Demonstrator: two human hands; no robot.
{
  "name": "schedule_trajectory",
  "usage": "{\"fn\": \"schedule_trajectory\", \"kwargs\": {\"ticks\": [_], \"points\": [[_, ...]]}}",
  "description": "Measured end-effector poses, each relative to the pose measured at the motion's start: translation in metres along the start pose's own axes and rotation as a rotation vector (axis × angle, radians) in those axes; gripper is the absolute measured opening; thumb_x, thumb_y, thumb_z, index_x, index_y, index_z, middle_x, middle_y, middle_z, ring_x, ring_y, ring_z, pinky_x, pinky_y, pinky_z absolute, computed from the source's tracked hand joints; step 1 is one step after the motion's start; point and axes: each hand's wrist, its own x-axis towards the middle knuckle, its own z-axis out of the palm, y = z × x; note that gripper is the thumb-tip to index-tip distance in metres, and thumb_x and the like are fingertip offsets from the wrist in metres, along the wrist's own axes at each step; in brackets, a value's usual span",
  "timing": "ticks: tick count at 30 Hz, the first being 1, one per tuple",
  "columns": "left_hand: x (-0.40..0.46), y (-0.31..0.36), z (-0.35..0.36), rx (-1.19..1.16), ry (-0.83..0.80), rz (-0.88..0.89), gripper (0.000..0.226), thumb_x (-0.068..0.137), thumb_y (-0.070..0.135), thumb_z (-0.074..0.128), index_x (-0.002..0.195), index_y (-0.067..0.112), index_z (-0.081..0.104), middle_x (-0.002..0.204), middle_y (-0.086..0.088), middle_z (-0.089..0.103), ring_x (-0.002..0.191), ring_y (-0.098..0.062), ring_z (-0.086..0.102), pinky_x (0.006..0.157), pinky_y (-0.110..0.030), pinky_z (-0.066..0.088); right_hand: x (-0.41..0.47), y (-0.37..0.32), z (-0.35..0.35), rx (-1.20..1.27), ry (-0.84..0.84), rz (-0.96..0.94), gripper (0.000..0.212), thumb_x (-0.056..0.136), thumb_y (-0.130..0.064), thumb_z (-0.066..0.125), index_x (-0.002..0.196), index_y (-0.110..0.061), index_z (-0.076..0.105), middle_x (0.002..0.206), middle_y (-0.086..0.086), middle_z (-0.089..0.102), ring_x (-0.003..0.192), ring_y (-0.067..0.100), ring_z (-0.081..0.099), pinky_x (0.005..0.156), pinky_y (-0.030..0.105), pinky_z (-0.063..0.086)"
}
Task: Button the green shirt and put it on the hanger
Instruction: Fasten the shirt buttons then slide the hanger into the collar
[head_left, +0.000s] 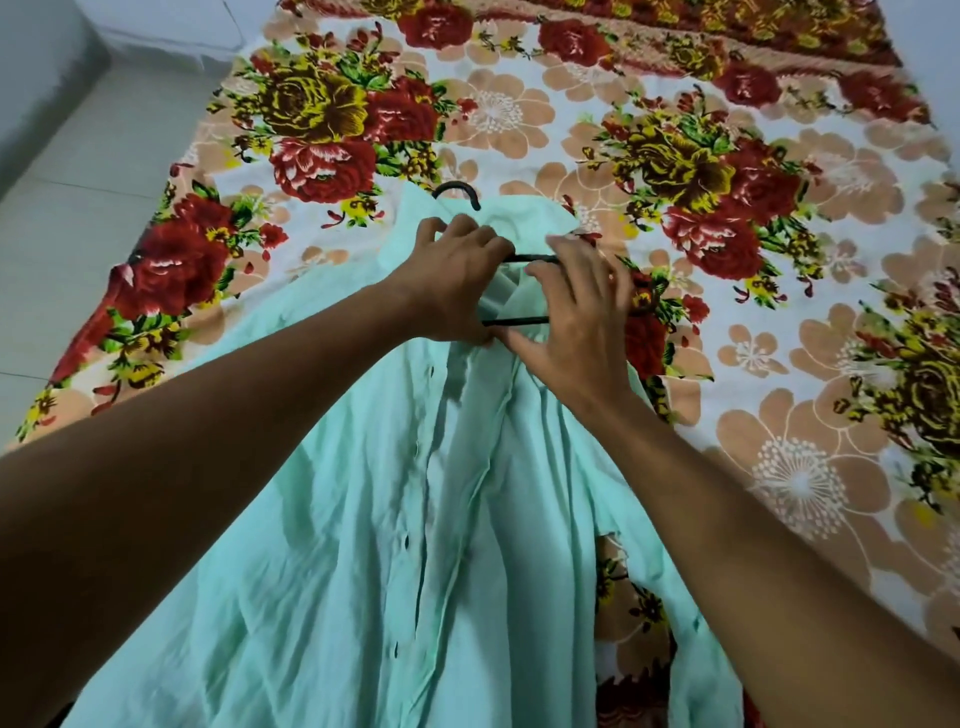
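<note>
Left hand (457, 280) grips black hanger (524, 258) with collar cloth | right hand (571, 317) — fingers curled on hanger and fabric | green shirt (363, 545) spread beneath both hands, on floral bedsheet (753, 364) — hook pokes out beyond my fingers

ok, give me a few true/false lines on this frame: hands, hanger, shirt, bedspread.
1. The black hanger lies at the collar end of the green shirt. True.
2. The left hand hangs idle off the shirt. False: it grips the hanger and the cloth.
3. The shirt lies on a floral bedspread. True.
4. The right hand rests on the hem. False: it is up by the hanger near the collar.
5. The hanger hook is hidden. False: it pokes out beyond the collar.
</note>
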Motion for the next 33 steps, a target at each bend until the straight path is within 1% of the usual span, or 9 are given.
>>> {"fn": "schedule_trajectory", "kwargs": {"ticks": [4, 7, 11, 14, 18, 20, 26, 30, 33], "points": [[0.008, -0.007, -0.007, -0.042, 0.075, -0.030, 0.089, 0.065, 0.044, 0.086, 0.137, 0.010, 0.048, 0.125, -0.011, 0.055, 0.121, -0.033, 0.043, 0.092, -0.048, 0.042, -0.043, -0.031, -0.005, 0.227, 0.302, 0.541, 0.042, 0.086, -0.046, 0.078, 0.096, -0.009, 0.060, 0.104, 0.008, 0.058, 0.101, 0.029, 0.055, 0.090, 0.049, 0.047], [0.008, -0.015, -0.009, -0.067, 0.132, -0.052, 0.091, 0.063, 0.037, 0.086, 0.140, 0.008, 0.047, 0.126, -0.013, 0.054, 0.123, -0.034, 0.042, 0.089, -0.048, 0.044, -0.052, -0.055, 0.008, 0.363, 0.130, 0.669, 0.042, 0.088, -0.050, 0.075, 0.094, -0.011, 0.058, 0.084, 0.003, 0.058, 0.081, 0.025, 0.055, 0.075, 0.049, 0.049], [0.007, -0.022, -0.009, -0.078, 0.188, -0.044, 0.090, 0.062, 0.034, 0.085, 0.138, 0.006, 0.048, 0.123, -0.015, 0.055, 0.121, -0.036, 0.043, 0.088, -0.049, 0.046, -0.016, -0.058, 0.025, 0.300, -0.105, 0.878, 0.071, 0.080, -0.067, 0.072, 0.120, -0.010, 0.059, 0.115, 0.012, 0.070, 0.109, 0.034, 0.063, 0.090, 0.044, 0.050], [0.003, -0.024, -0.007, -0.073, 0.179, -0.047, 0.091, 0.062, 0.033, 0.086, 0.140, 0.005, 0.047, 0.127, -0.016, 0.055, 0.125, -0.037, 0.042, 0.094, -0.051, 0.047, 0.015, -0.040, 0.028, 0.325, -0.150, 1.059, 0.060, 0.084, -0.057, 0.074, 0.119, -0.010, 0.060, 0.120, 0.012, 0.069, 0.112, 0.034, 0.065, 0.083, 0.039, 0.050], [0.001, -0.026, -0.007, -0.047, 0.147, -0.042, 0.093, 0.064, 0.032, 0.090, 0.141, 0.005, 0.045, 0.129, -0.016, 0.054, 0.126, -0.037, 0.042, 0.096, -0.051, 0.046, 0.022, -0.024, 0.026, 0.398, -0.091, 1.074, 0.027, 0.091, -0.033, 0.073, 0.092, -0.006, 0.073, 0.096, 0.014, 0.076, 0.091, 0.037, 0.072, 0.067, 0.032, 0.044], [-0.001, -0.029, -0.004, -0.031, 0.133, -0.045, 0.093, 0.064, 0.033, 0.090, 0.140, 0.006, 0.045, 0.128, -0.015, 0.054, 0.125, -0.037, 0.042, 0.097, -0.050, 0.047, 0.019, -0.021, 0.023, 0.501, -0.006, 1.093, 0.020, 0.095, -0.024, 0.068, 0.098, -0.005, 0.073, 0.100, 0.015, 0.076, 0.094, 0.036, 0.071, 0.070, 0.032, 0.046], [-0.007, -0.037, 0.008, -0.022, 0.089, -0.036, 0.095, 0.064, 0.031, 0.091, 0.142, 0.005, 0.043, 0.133, -0.017, 0.052, 0.129, -0.038, 0.040, 0.102, -0.049, 0.043, 0.017, 0.008, 0.011, 0.718, 0.171, 1.293, 0.028, 0.104, -0.030, 0.055, 0.113, -0.006, 0.067, 0.107, 0.010, 0.071, 0.093, 0.026, 0.065, 0.076, 0.033, 0.047], [-0.011, -0.042, 0.017, -0.011, 0.063, -0.023, 0.100, 0.062, 0.030, 0.092, 0.145, 0.005, 0.042, 0.139, -0.017, 0.050, 0.131, -0.038, 0.039, 0.107, -0.049, 0.041, 0.026, 0.026, 0.000, 0.688, 0.156, 1.223, 0.026, 0.098, -0.031, 0.066, 0.103, -0.007, 0.074, 0.088, 0.002, 0.071, 0.066, 0.008, 0.056, 0.067, 0.024, 0.044], [-0.015, -0.039, 0.024, -0.012, 0.039, -0.009, 0.095, 0.062, 0.025, 0.089, 0.144, 0.003, 0.045, 0.145, -0.018, 0.047, 0.139, -0.040, 0.035, 0.110, -0.051, 0.037, 0.037, 0.025, -0.004, 0.605, 0.052, 1.078, 0.021, 0.092, -0.028, 0.074, 0.099, -0.009, 0.074, 0.083, -0.001, 0.069, 0.067, 0.011, 0.060, 0.068, 0.027, 0.049]]}}
